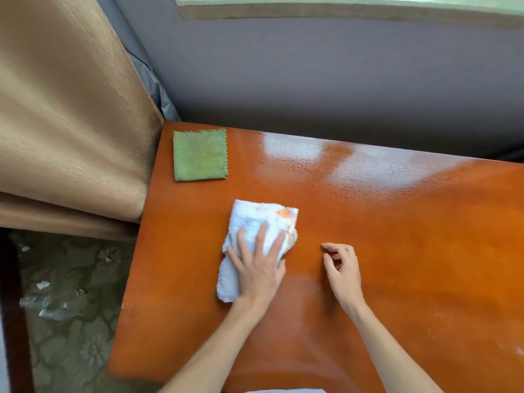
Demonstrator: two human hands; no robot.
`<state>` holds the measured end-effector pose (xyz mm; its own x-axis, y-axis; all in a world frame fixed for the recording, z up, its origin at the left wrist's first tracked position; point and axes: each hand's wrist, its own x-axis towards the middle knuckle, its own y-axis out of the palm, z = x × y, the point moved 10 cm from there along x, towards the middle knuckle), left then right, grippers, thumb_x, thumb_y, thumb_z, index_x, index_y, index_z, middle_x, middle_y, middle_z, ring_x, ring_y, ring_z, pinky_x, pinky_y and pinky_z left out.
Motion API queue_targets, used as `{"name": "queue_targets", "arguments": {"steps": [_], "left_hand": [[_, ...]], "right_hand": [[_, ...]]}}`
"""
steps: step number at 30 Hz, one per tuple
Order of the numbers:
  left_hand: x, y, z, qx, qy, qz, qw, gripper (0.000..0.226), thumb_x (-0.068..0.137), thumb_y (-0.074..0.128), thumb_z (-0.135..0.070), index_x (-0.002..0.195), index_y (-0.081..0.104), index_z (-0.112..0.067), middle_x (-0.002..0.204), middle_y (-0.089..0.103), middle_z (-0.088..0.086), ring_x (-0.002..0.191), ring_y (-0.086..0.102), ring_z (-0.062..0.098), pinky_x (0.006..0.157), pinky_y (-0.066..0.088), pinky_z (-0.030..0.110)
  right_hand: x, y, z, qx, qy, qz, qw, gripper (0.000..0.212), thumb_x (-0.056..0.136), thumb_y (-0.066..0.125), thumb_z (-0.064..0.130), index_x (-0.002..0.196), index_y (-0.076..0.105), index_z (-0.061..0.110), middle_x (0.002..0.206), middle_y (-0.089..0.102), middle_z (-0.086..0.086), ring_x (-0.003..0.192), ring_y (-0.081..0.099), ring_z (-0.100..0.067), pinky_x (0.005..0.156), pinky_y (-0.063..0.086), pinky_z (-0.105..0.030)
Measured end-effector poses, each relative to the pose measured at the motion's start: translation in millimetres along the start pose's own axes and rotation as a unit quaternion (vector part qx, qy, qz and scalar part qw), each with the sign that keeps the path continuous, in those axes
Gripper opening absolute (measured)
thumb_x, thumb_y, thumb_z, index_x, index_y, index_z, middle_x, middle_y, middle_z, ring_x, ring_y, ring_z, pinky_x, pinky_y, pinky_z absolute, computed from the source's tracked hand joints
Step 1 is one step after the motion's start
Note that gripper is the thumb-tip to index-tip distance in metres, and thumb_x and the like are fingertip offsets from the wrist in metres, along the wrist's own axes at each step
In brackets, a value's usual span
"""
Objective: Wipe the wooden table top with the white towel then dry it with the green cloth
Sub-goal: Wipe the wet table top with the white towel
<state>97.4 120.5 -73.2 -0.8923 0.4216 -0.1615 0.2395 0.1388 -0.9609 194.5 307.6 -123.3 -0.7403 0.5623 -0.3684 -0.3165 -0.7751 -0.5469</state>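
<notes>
A crumpled white towel [265, 222] with an orange stain lies on the orange-brown wooden table top [397, 236], left of centre. My left hand [259, 265] lies flat on it, fingers spread and straight, pressing it to the wood. My right hand [341, 268] hovers or rests just right of the towel with fingers loosely curled, holding nothing. A folded green cloth [200, 155] lies flat near the table's far left corner, apart from both hands.
A tan curtain [71, 123] hangs against the table's left edge. A grey wall [340, 80] runs behind the far edge, under a window sill. Patterned floor with scraps of debris [56, 304] shows at lower left. Glare marks the far part of the table.
</notes>
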Motion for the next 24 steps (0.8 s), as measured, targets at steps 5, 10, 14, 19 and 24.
{"name": "queue_targets", "arguments": {"steps": [5,10,14,19,24], "left_hand": [[-9,18,-50,0.018,0.1,0.029,0.994,0.066,0.066,0.076,-0.044,0.13,0.056,-0.047,0.146,0.052,-0.004,0.131,0.048,0.045,0.09,0.046,0.061],[-1,8,4,-0.069,0.131,-0.003,0.989,0.066,0.07,0.063,-0.038,0.136,0.055,-0.042,0.152,0.046,-0.007,0.138,0.041,0.035,0.093,0.045,0.048],[0,-18,98,-0.051,0.045,-0.041,0.997,0.064,0.072,0.067,-0.039,0.135,0.059,-0.034,0.149,0.049,-0.001,0.137,0.043,0.035,0.096,0.046,0.05],[-4,-59,234,-0.056,-0.119,-0.092,0.987,0.061,0.07,0.058,-0.045,0.128,0.062,-0.027,0.141,0.053,0.001,0.122,0.046,0.038,0.09,0.049,0.053],[-5,-52,244,-0.049,-0.227,-0.099,0.968,0.06,0.073,0.078,-0.035,0.129,0.059,-0.028,0.143,0.047,0.0,0.127,0.04,0.038,0.088,0.044,0.057]], "right_hand": [[2,-5,1,0.032,0.011,-0.004,0.999,0.034,0.093,0.053,0.002,0.103,0.064,0.032,0.105,0.059,0.013,0.089,0.056,-0.004,0.072,0.043,-0.01],[5,-5,0,0.03,0.034,-0.008,0.999,0.03,0.094,0.054,0.003,0.101,0.067,0.029,0.105,0.06,0.012,0.089,0.056,0.0,0.073,0.044,-0.012],[5,-5,-3,0.038,0.041,-0.011,0.998,0.028,0.095,0.052,0.004,0.103,0.068,0.025,0.106,0.06,0.01,0.087,0.057,0.0,0.074,0.049,-0.028],[5,-5,-3,0.038,0.042,-0.003,0.998,0.027,0.096,0.051,0.004,0.104,0.067,0.024,0.108,0.059,0.007,0.09,0.058,-0.002,0.076,0.049,-0.031],[5,-3,-3,0.034,0.04,-0.008,0.999,0.029,0.095,0.051,0.004,0.103,0.066,0.027,0.107,0.057,0.01,0.089,0.056,0.004,0.072,0.044,-0.015]]}}
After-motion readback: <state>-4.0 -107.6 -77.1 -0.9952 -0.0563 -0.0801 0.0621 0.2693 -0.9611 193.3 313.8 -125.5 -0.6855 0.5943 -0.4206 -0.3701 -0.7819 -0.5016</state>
